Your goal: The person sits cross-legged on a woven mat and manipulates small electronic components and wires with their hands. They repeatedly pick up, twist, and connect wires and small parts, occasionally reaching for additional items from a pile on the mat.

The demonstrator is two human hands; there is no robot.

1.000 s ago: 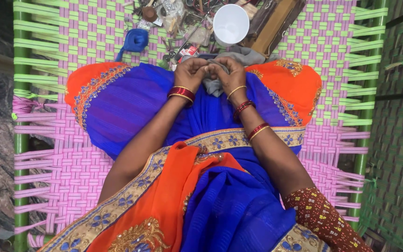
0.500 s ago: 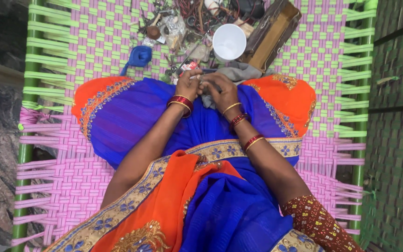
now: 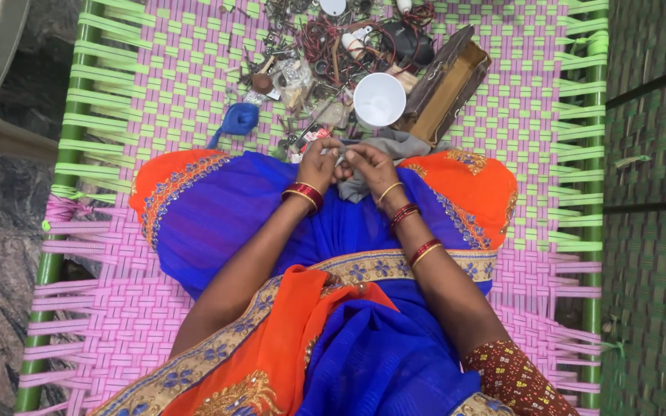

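Observation:
My left hand and my right hand meet fingertip to fingertip over my lap, pinching a small metal piece that is too small to make out. Both wrists carry red and gold bangles. A grey cloth lies under and just beyond my right hand. My lap is covered by blue and orange fabric with gold trim. Beyond my hands lies a heap of small metal parts and wires.
I sit on a cot woven of pink and green straps with a green frame. A white cup, an open brown wooden box and a blue spool of thread lie ahead. Stone floor is at the left.
The view has tilted so the cup, box and parts heap sit lower in the picture. My hands stay together over my lap, still working the small piece.

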